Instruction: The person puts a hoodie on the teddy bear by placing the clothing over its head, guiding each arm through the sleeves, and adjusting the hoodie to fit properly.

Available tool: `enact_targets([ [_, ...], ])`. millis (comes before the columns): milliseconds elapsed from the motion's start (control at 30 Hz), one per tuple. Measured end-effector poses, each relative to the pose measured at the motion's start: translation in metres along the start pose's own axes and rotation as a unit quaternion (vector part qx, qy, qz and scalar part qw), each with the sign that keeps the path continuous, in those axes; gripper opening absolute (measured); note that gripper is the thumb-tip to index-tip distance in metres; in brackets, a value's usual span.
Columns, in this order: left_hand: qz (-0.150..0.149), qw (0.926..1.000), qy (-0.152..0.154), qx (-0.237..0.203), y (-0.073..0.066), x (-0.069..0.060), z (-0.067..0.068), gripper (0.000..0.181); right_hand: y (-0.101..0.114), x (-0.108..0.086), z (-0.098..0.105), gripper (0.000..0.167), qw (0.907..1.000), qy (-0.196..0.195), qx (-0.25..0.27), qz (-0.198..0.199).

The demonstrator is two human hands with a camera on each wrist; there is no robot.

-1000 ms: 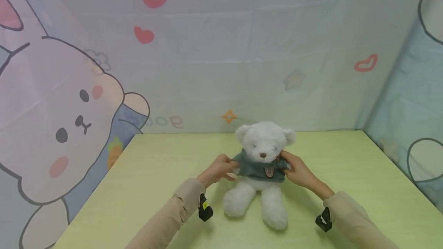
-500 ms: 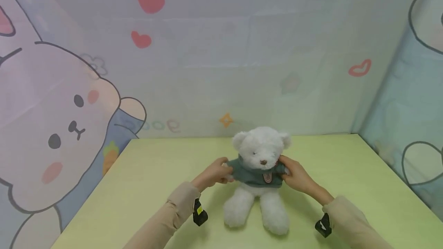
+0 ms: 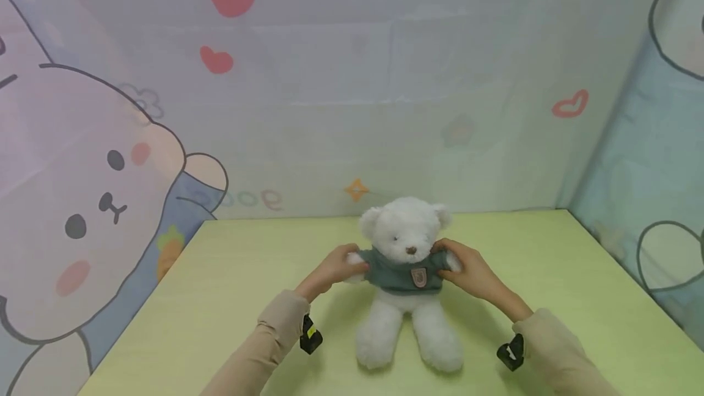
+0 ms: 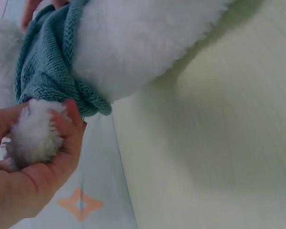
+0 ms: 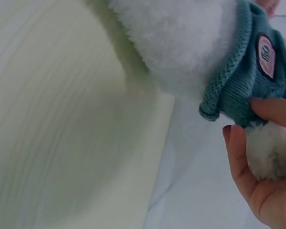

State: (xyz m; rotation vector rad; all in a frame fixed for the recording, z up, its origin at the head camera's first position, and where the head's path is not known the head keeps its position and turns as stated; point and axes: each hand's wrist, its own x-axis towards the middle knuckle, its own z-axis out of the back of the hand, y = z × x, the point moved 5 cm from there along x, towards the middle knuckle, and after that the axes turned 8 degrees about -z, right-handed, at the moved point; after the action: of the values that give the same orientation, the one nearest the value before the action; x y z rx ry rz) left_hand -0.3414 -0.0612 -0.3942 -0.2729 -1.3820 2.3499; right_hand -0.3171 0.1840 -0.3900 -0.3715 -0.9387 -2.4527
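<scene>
A white plush teddy bear (image 3: 407,228) in a knitted teal sweater (image 3: 385,274) sits upright on the table, its legs toward me. My left hand (image 3: 334,267) grips the bear's arm on the left; in the left wrist view, thumb and fingers curl round its fluffy paw (image 4: 35,138), just past the cuff. On the other side my right hand (image 3: 474,269) holds the opposite arm. The right wrist view has the thumb on the sleeve and the fingers round the other paw (image 5: 270,151). A pink badge (image 3: 419,277) shows on the sweater's front.
The pale green table (image 3: 264,249) extends around the bear, with its far edge behind the head. A printed cloth backdrop (image 3: 385,78) hangs behind and at the sides. Both wrists carry a black device, such as the left one (image 3: 310,336).
The bear's head and upper body have shifted a little left over its legs. My left fingers have moved to wrap the paw, and the badge shows more fully. The head view has shifted slightly.
</scene>
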Motion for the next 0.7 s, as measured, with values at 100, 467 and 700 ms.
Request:
enact_targets([
  [100,-0.019,0.9997,0.007,-0.016,-0.003,-0.001,0.002,0.033,-0.006,-0.001,0.006,0.043,0.9978,0.022,0.049,-0.039],
  [467,-0.152,0.9632,-0.045,0.217,-0.03,-0.019,-0.011,0.039,0.038,-0.031,0.005,0.026,0.9438,-0.135,-0.197,0.228],
  [700,-0.246,0.7999,-0.113,0.536,-0.041,-0.033,-0.035,0.041,0.047,-0.032,-0.027,0.03,0.9271,-0.114,-0.247,0.258],
])
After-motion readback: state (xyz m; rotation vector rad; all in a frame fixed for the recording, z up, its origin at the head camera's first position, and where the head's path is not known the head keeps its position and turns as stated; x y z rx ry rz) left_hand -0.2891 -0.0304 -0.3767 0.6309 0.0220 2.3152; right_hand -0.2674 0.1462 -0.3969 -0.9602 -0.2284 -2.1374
